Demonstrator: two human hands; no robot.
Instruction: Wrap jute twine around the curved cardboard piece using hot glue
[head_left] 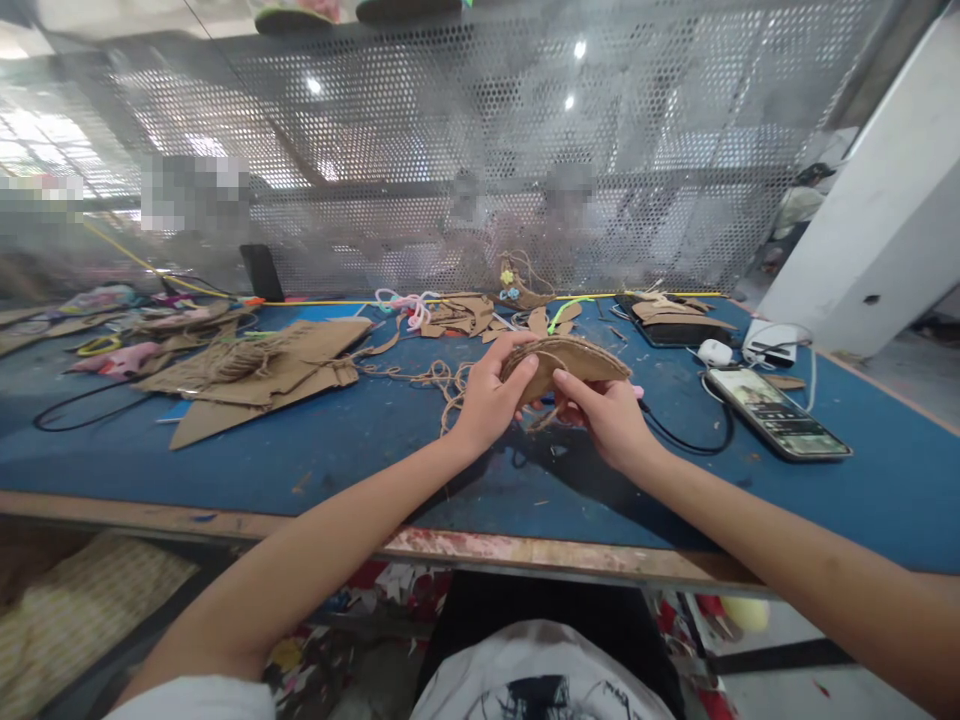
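A curved piece of cardboard [574, 358] is held up between both hands over the blue table, with twine running along its upper edge. Its left end is gripped by my left hand [499, 390], the thumb pressed on the near face and the fingers behind. My right hand [609, 412] pinches at the lower right of the piece, thumb against its edge; part of those fingers is hidden. Loose twine [442, 376] trails from the left hand across the table to a bundle of twine [247, 362] lying on flat cardboard sheets [322, 365].
A phone [780, 412], a white charger [772, 342] and a black cable [694, 448] lie at the right. Cardboard scraps [457, 315] and pink pipe cleaners [409, 305] sit at the back before a perforated metal screen [420, 150]. Yellow-handled scissors [97, 346] lie far left.
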